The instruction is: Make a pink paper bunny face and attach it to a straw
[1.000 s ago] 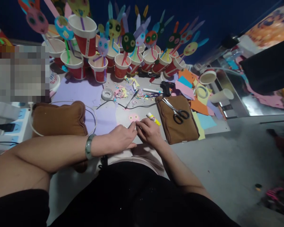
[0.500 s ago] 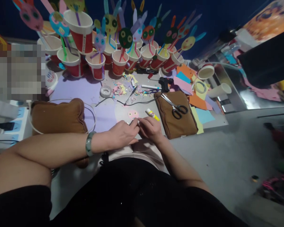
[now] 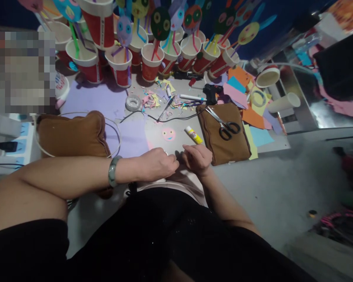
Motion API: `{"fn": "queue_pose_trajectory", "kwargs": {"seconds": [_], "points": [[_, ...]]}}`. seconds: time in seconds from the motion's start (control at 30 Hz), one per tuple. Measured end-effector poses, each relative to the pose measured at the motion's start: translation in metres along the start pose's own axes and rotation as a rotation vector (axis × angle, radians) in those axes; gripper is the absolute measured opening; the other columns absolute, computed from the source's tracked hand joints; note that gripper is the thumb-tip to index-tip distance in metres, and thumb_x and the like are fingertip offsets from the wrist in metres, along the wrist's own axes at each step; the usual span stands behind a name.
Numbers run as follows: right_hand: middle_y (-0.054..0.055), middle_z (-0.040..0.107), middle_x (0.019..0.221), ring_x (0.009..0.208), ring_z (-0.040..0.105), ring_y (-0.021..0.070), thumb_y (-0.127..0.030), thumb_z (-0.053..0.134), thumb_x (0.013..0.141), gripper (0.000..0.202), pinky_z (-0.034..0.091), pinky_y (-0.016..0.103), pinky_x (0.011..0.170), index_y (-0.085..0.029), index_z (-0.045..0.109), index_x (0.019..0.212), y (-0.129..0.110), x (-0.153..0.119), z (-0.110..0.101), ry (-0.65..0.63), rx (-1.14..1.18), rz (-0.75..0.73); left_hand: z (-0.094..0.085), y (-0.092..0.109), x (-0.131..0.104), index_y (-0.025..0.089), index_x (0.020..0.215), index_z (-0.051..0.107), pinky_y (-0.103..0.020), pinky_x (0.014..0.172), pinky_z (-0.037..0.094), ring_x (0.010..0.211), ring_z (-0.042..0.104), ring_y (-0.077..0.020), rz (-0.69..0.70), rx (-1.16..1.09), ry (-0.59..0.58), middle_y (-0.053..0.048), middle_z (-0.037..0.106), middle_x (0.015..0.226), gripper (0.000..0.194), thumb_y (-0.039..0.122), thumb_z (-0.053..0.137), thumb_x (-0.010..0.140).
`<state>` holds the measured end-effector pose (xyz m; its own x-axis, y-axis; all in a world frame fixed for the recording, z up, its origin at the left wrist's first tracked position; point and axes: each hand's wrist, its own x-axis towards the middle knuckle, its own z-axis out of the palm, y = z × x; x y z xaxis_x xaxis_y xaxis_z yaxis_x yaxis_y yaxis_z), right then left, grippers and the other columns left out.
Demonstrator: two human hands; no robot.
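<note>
A pink paper face (image 3: pixel 168 134) with yellow-ringed eyes and a blue mouth lies on the grey table just beyond my hands. My left hand (image 3: pixel 161 164), with a ring and a green bangle at the wrist, is curled closed at the table's near edge. Anything inside its fingers is hidden. Close by on the right, my right hand (image 3: pixel 197 158) has its fingers bent inward and pressed together; I cannot make out whether it holds something small. The two hands are slightly apart. Beyond the right hand lies a yellow glue stick (image 3: pixel 193 134).
Scissors (image 3: pixel 223 124) rest on a brown cushion (image 3: pixel 229 147) at right; another brown cushion (image 3: pixel 72 135) lies left. Behind are tape (image 3: pixel 133 102), paper scraps (image 3: pixel 151 100), a glue gun (image 3: pixel 212 93), and red cups (image 3: pixel 151 68) holding paper rabbit heads. Coloured paper (image 3: pixel 261 135) lies right.
My hands have drawn back from the paper face and come apart. The face's blue mouth now shows in full. The whole view has shifted a little.
</note>
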<state>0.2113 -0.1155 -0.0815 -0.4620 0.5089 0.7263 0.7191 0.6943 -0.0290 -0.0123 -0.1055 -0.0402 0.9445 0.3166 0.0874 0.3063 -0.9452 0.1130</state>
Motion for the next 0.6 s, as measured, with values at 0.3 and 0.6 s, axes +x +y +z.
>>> {"fn": "queue_pose_trajectory", "kwargs": {"seconds": [0.3, 0.6], "points": [[0.003, 0.070, 0.074, 0.064, 0.062, 0.0157, -0.015, 0.060, 0.089, 0.026, 0.051, 0.031, 0.063, -0.020, 0.067, 0.114, 0.009, -0.012, -0.003, -0.057, -0.035, 0.072, -0.017, 0.003, 0.004, 0.012, 0.121, 0.063, -0.036, 0.056, 0.048, 0.068, 0.072, -0.0217, -0.216, 0.018, -0.209, -0.029, 0.048, 0.153, 0.037, 0.038, 0.045, 0.104], [0.002, 0.069, 0.072, 0.062, 0.061, 0.0148, -0.014, 0.059, 0.090, 0.021, 0.051, 0.030, 0.061, -0.019, 0.066, 0.109, 0.008, -0.010, -0.002, -0.075, -0.046, 0.063, -0.019, -0.003, 0.005, 0.013, 0.133, 0.056, -0.035, 0.063, 0.050, 0.072, 0.071, -0.0199, -0.312, -0.079, -0.311, -0.030, 0.042, 0.158, 0.049, 0.050, 0.055, 0.100]]}}
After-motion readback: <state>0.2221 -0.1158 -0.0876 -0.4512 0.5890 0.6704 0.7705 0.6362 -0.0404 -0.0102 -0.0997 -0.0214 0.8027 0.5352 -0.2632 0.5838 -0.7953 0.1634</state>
